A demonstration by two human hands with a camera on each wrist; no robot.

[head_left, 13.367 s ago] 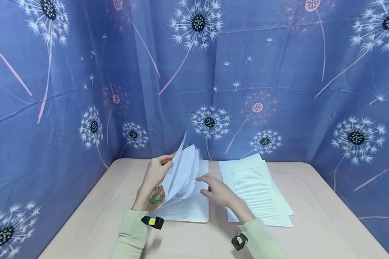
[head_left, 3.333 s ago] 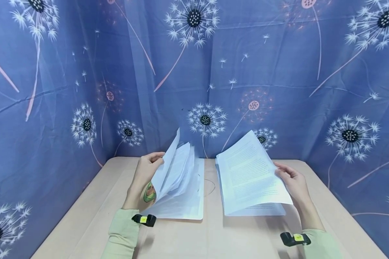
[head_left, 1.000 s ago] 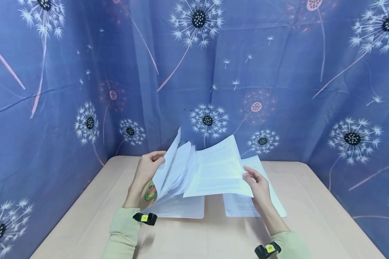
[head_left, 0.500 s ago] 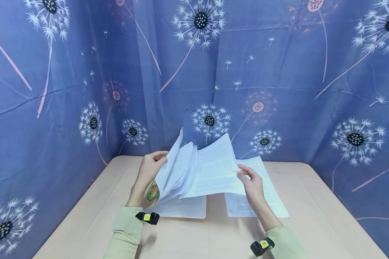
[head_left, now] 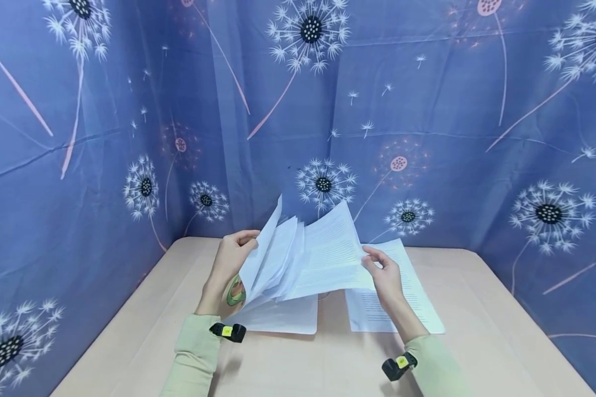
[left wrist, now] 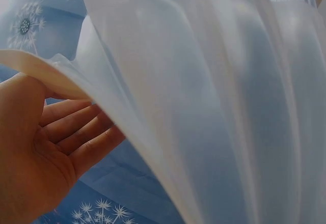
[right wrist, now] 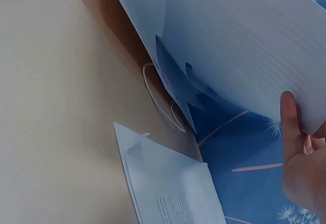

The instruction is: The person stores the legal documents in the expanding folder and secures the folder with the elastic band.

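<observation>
My left hand (head_left: pixel 232 256) grips the raised front cover of a clear-pocket folder (head_left: pixel 288 318), its thumb on the inner side and its fingers behind. A green cartoon picture (head_left: pixel 235 292) shows on the cover. Translucent sleeves (left wrist: pixel 204 96) fan out beside that hand in the left wrist view. My right hand (head_left: pixel 388 278) pinches the right edge of a printed sheet (head_left: pixel 330 256) between thumb and fingers. The sheet slants over the folder, its left edge overlapping the fanned sleeves. How deep it sits in a sleeve, I cannot tell.
Right of the folder, more printed papers (head_left: pixel 419 303) lie on the pale table (head_left: pixel 347 364). A thin white cord (right wrist: pixel 147 86) loops out under the folder's edge. Blue dandelion-print curtains (head_left: pixel 442 99) stand behind and at both sides.
Earlier my right hand was empty near the folder, then lifted a sheet from the right-hand papers and brought it left to the sleeves. Since then it shifts only slightly. My left hand keeps holding the cover.
</observation>
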